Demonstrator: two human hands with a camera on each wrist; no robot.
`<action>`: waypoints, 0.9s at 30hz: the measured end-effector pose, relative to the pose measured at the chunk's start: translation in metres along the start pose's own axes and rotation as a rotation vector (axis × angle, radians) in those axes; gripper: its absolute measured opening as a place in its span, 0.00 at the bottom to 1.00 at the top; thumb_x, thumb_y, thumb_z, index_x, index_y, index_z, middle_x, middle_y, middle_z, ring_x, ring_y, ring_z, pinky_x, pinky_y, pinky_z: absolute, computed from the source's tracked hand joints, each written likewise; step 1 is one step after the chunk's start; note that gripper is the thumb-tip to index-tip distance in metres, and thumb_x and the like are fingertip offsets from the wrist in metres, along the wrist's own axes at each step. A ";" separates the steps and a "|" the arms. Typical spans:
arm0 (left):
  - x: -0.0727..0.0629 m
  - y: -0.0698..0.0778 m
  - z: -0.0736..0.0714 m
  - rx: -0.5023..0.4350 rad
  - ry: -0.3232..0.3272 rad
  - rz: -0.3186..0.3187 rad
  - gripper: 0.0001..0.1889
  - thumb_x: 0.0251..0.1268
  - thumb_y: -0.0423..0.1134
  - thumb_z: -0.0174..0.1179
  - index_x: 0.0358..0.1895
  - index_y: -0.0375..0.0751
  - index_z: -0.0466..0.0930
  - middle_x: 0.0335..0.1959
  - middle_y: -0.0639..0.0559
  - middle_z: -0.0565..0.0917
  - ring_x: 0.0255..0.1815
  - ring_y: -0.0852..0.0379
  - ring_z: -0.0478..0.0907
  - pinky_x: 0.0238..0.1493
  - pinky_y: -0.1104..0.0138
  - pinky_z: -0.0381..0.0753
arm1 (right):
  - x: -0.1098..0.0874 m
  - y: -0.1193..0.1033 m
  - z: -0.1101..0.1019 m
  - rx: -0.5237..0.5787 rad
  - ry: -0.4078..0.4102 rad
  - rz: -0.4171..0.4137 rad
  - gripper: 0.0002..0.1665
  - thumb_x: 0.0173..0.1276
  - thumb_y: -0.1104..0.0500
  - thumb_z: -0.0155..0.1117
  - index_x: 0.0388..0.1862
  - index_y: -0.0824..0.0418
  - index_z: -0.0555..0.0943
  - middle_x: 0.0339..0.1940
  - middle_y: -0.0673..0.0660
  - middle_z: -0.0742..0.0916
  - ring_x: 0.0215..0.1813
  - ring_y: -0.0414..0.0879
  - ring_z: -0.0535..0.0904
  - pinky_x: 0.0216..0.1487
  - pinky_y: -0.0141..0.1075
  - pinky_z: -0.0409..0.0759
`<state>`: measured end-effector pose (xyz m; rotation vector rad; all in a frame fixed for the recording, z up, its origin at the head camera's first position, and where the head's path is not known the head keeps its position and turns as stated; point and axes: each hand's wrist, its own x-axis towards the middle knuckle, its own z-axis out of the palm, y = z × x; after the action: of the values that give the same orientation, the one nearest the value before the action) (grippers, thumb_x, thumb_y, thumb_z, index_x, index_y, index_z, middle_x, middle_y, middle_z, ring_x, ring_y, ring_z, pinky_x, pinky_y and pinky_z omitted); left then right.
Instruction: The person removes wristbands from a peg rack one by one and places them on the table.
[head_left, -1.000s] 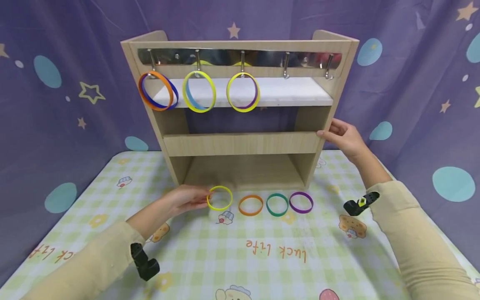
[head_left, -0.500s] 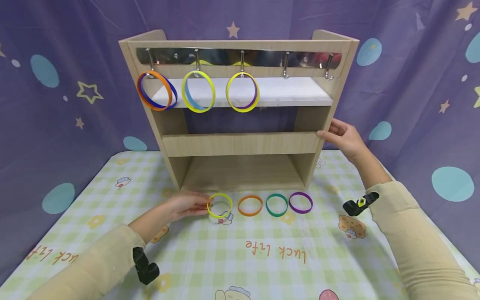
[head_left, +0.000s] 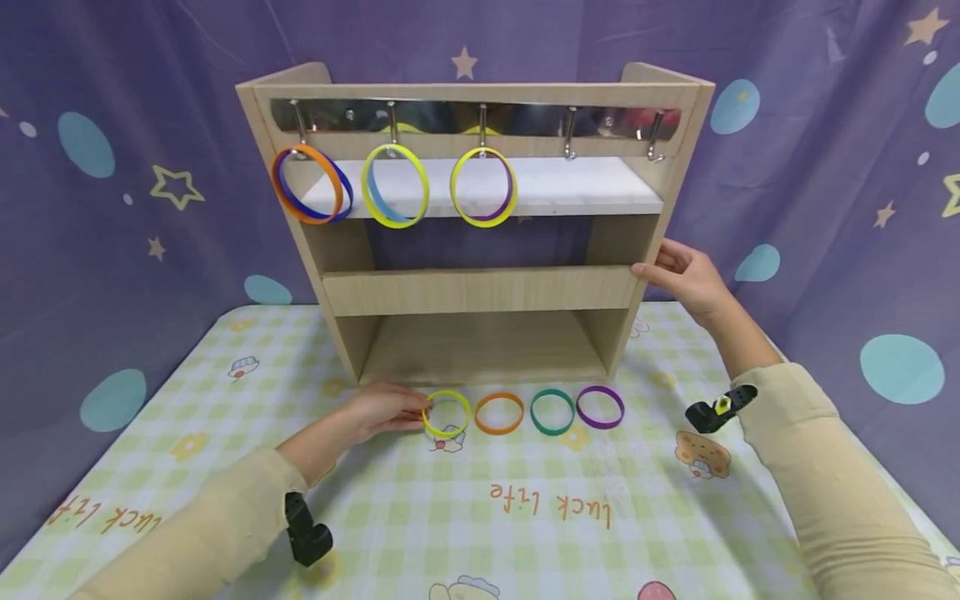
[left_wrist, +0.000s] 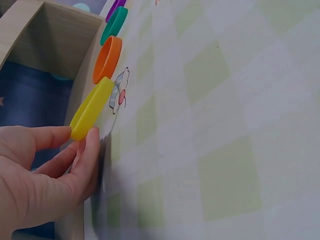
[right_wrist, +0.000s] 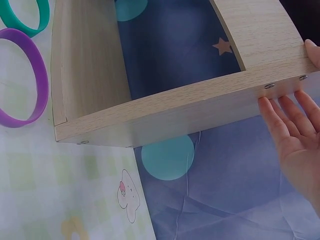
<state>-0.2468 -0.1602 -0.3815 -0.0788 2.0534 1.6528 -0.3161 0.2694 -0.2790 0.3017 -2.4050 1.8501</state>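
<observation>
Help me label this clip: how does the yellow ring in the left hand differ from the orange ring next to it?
The left hand pinches the yellow ring, while no hand touches the orange ring, which lies on the tablecloth. In the row, the yellow ring is leftmost; the orange ring sits between it and the green ring. Both are thin, round bands of similar apparent size.

From afar I'm watching the thin, round yellow band [left_wrist: 94, 108] being pinched at its left side by the left hand [head_left: 381, 412], just in front of the pale wood-grained rack [head_left: 480, 292], which is standing upright.
</observation>
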 end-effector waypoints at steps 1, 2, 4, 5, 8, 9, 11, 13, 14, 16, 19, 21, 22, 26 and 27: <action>0.001 -0.001 0.001 0.005 0.006 -0.003 0.19 0.69 0.30 0.53 0.57 0.18 0.70 0.37 0.47 0.83 0.36 0.61 0.80 0.49 0.68 0.87 | 0.000 0.000 0.000 -0.003 0.002 0.001 0.39 0.64 0.59 0.67 0.72 0.63 0.64 0.48 0.34 0.85 0.46 0.24 0.80 0.46 0.18 0.81; 0.002 -0.001 0.001 0.015 0.007 -0.001 0.19 0.69 0.30 0.54 0.58 0.18 0.70 0.37 0.47 0.83 0.36 0.61 0.80 0.49 0.68 0.87 | 0.000 0.000 0.000 -0.002 0.003 0.002 0.39 0.64 0.59 0.67 0.72 0.63 0.64 0.49 0.34 0.85 0.46 0.24 0.80 0.46 0.18 0.81; 0.004 -0.002 0.002 0.025 0.021 -0.001 0.19 0.69 0.30 0.54 0.57 0.19 0.71 0.37 0.47 0.83 0.35 0.61 0.81 0.48 0.68 0.87 | 0.000 0.001 0.000 -0.008 0.004 0.000 0.39 0.64 0.58 0.67 0.72 0.63 0.64 0.51 0.35 0.85 0.46 0.24 0.80 0.47 0.18 0.81; 0.004 -0.002 0.002 0.033 0.029 -0.001 0.18 0.69 0.30 0.54 0.57 0.19 0.72 0.37 0.46 0.83 0.35 0.61 0.81 0.48 0.68 0.87 | 0.000 0.001 -0.001 -0.011 0.004 -0.002 0.39 0.64 0.58 0.67 0.72 0.63 0.64 0.52 0.35 0.85 0.46 0.24 0.80 0.47 0.18 0.81; 0.001 -0.001 0.002 0.080 0.054 0.013 0.18 0.68 0.30 0.54 0.56 0.19 0.72 0.38 0.42 0.84 0.34 0.62 0.81 0.48 0.67 0.88 | 0.002 0.002 -0.001 -0.016 -0.004 -0.006 0.39 0.64 0.58 0.67 0.72 0.62 0.64 0.53 0.36 0.84 0.47 0.24 0.80 0.47 0.18 0.81; 0.000 0.001 0.002 0.101 0.061 0.019 0.18 0.68 0.30 0.54 0.56 0.19 0.72 0.40 0.40 0.85 0.35 0.62 0.82 0.48 0.66 0.88 | 0.002 0.003 -0.001 -0.019 -0.006 -0.008 0.39 0.64 0.58 0.67 0.72 0.62 0.64 0.53 0.36 0.84 0.47 0.24 0.80 0.47 0.18 0.81; -0.004 0.004 0.002 0.143 0.063 0.034 0.18 0.68 0.30 0.54 0.56 0.18 0.72 0.44 0.33 0.84 0.37 0.60 0.83 0.50 0.64 0.87 | 0.003 0.004 -0.002 -0.020 -0.009 -0.008 0.39 0.65 0.58 0.67 0.72 0.62 0.64 0.52 0.35 0.84 0.47 0.24 0.80 0.48 0.18 0.81; -0.007 0.008 0.001 0.177 0.067 0.038 0.19 0.68 0.30 0.54 0.56 0.17 0.72 0.49 0.29 0.82 0.40 0.56 0.84 0.51 0.62 0.87 | 0.003 0.004 -0.002 -0.019 -0.008 -0.007 0.39 0.65 0.58 0.66 0.72 0.62 0.64 0.50 0.34 0.84 0.47 0.24 0.80 0.48 0.18 0.80; -0.009 0.010 0.001 0.195 0.061 0.035 0.19 0.68 0.30 0.54 0.57 0.17 0.71 0.51 0.28 0.81 0.43 0.53 0.84 0.52 0.61 0.87 | 0.002 0.004 -0.002 -0.018 -0.008 -0.007 0.39 0.65 0.58 0.66 0.72 0.62 0.64 0.50 0.34 0.84 0.47 0.24 0.80 0.48 0.18 0.80; -0.011 0.014 0.000 0.232 0.041 0.036 0.20 0.69 0.31 0.54 0.58 0.17 0.70 0.55 0.26 0.79 0.49 0.46 0.83 0.55 0.59 0.86 | 0.002 0.005 -0.002 -0.015 -0.006 -0.010 0.39 0.65 0.58 0.66 0.72 0.62 0.64 0.49 0.33 0.84 0.47 0.24 0.80 0.48 0.18 0.80; -0.012 0.022 -0.002 0.282 0.024 0.039 0.21 0.69 0.32 0.54 0.59 0.18 0.69 0.57 0.26 0.77 0.55 0.39 0.80 0.58 0.56 0.84 | 0.001 0.004 -0.002 -0.010 -0.007 -0.014 0.39 0.65 0.58 0.67 0.72 0.62 0.64 0.49 0.33 0.84 0.47 0.24 0.80 0.48 0.18 0.80; -0.014 0.029 -0.004 0.322 0.014 0.056 0.22 0.69 0.33 0.54 0.60 0.20 0.69 0.58 0.28 0.77 0.58 0.37 0.78 0.59 0.56 0.83 | 0.001 0.003 -0.002 -0.015 -0.004 -0.014 0.39 0.65 0.58 0.66 0.72 0.62 0.64 0.50 0.34 0.84 0.47 0.24 0.80 0.48 0.18 0.80; -0.015 0.033 -0.004 0.339 0.014 0.062 0.22 0.69 0.34 0.54 0.60 0.21 0.70 0.58 0.28 0.77 0.58 0.38 0.78 0.59 0.56 0.83 | 0.001 0.003 -0.002 -0.016 -0.003 -0.012 0.39 0.65 0.58 0.67 0.72 0.62 0.64 0.51 0.35 0.84 0.48 0.24 0.80 0.48 0.18 0.80; -0.022 0.055 -0.007 0.393 0.017 0.095 0.21 0.70 0.36 0.54 0.61 0.25 0.71 0.60 0.30 0.77 0.60 0.39 0.77 0.59 0.57 0.83 | 0.000 0.001 -0.001 -0.037 0.000 -0.004 0.39 0.65 0.57 0.66 0.72 0.61 0.64 0.56 0.38 0.84 0.48 0.24 0.79 0.49 0.18 0.80; -0.024 0.061 -0.007 0.403 0.020 0.102 0.22 0.70 0.37 0.54 0.61 0.25 0.71 0.60 0.31 0.77 0.60 0.39 0.77 0.60 0.56 0.82 | 0.000 0.001 -0.001 -0.038 -0.002 -0.004 0.39 0.65 0.57 0.66 0.72 0.61 0.64 0.56 0.39 0.84 0.48 0.24 0.79 0.49 0.18 0.80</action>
<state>-0.2492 -0.1567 -0.3156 0.1498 2.3979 1.2649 -0.3164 0.2706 -0.2796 0.3050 -2.4365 1.8008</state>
